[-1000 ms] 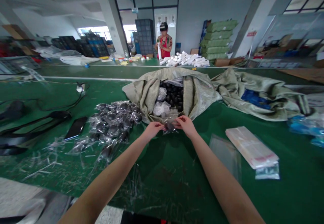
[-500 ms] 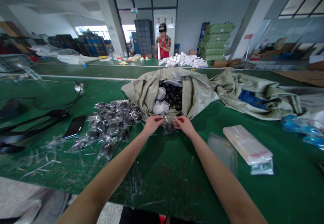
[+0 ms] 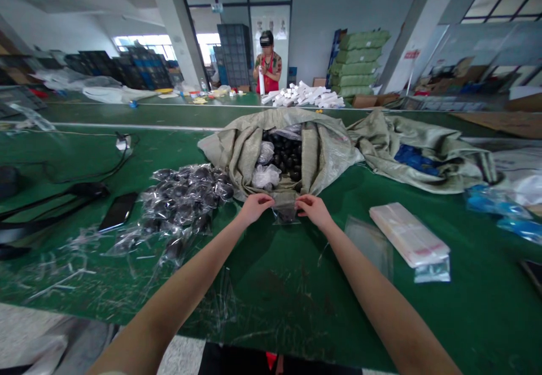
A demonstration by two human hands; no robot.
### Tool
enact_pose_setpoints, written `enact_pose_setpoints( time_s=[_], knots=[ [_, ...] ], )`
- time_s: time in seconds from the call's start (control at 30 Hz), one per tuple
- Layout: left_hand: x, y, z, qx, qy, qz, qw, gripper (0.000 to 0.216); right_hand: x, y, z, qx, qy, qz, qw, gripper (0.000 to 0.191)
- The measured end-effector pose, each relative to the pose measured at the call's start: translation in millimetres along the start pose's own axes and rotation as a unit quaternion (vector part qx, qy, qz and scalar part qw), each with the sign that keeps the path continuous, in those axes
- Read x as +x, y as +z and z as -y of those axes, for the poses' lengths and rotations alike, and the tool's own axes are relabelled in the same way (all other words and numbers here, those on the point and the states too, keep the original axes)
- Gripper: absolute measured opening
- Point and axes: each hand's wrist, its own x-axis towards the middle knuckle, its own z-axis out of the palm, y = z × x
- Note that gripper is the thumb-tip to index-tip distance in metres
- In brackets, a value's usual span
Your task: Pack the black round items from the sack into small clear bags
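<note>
Between my two hands a small clear plastic bag (image 3: 285,212) with a dark item inside hangs at the front of the sack. My left hand (image 3: 256,208) pinches the bag's left upper corner. On the other corner, my right hand (image 3: 312,209) is closed with thumb and fingertips together. Just behind them lies a woven sack (image 3: 328,157), its mouth facing me, filled with black rounded pieces (image 3: 288,153) and some crumpled whitish plastic (image 3: 266,176). To the left is a pile of bagged dark pieces (image 3: 186,194).
At right lie a stack of flat clear bags (image 3: 409,234), a loose clear sheet (image 3: 369,245) and a second sack (image 3: 449,160) with blue items. A phone (image 3: 118,211) and black straps (image 3: 55,205) are at left. A co-worker (image 3: 267,64) stands across the table behind white pieces (image 3: 302,95).
The bag's top edge is now stretched straighter between my hands, and its dark content shows lower down. The whole view has shifted slightly.
</note>
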Motion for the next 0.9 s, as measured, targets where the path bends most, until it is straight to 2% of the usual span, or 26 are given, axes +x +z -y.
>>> enact_pose_setpoints(
  time_s=[0.17,0.33,0.6,0.8,0.9],
  knots=[
    [-0.7,0.8,-2.4,-0.002,0.035,-0.005,0.999,0.017,-0.3,-2.3,-2.7,-0.001,-0.013,-0.017,1.0,0.007],
    [-4.9,-1.9,-3.5,0.002,0.039,-0.02,0.999,0.014,-2.9,0.5,-2.5,0.039,0.028,0.006,0.999,0.014],
    [-14.4,1.3,-8.8,-0.067,-0.065,0.017,0.995,0.029,-8.6,5.6,4.5,0.123,0.092,0.015,0.988,0.007],
    [-18.1,-3.2,-19.9,-0.257,-0.168,0.046,0.951,0.031,-11.4,5.0,11.8,0.155,0.117,0.023,0.981,0.012],
    [-17.3,-2.7,-21.6,-0.272,-0.19,0.034,0.943,0.032,-12.0,3.7,14.1,0.175,0.128,0.026,0.976,0.016]
  ],
)
